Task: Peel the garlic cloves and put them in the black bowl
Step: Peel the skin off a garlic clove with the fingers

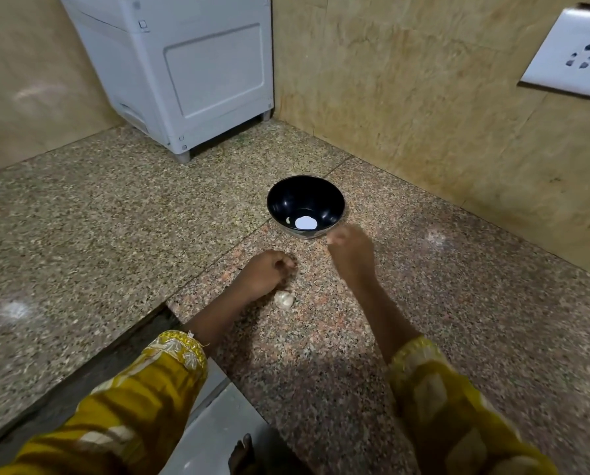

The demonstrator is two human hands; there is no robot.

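A person in yellow patterned sleeves (170, 368) works over a speckled granite counter (98, 217), peeling garlic for the black bowl (324, 197) that stands upright near the corner of the tiled walls. The left hand (266, 272) hovers low over the stone with its fingers curled under. Whether they pinch a clove or a scrap of skin cannot be told from this angle. The right hand (350, 248) is caught in motion blur just beside the bowl's near rim, and its grip cannot be made out either. A small papery garlic bulb (284, 299) lies on the counter close to the left wrist, apart from the bowl. It reads as a roundish lump with no clear long axis, and which way its tip points is too small to judge. Inside the bowl a bright round glare sits at the bottom, and a pale sliver (288, 220) next to it may be a single peeled clove. By that reading the job looks barely begun, with most of the garlic unpeeled on the stone. A white appliance (183, 70) stands against the back wall and a wall socket (574, 60) is set at upper right.
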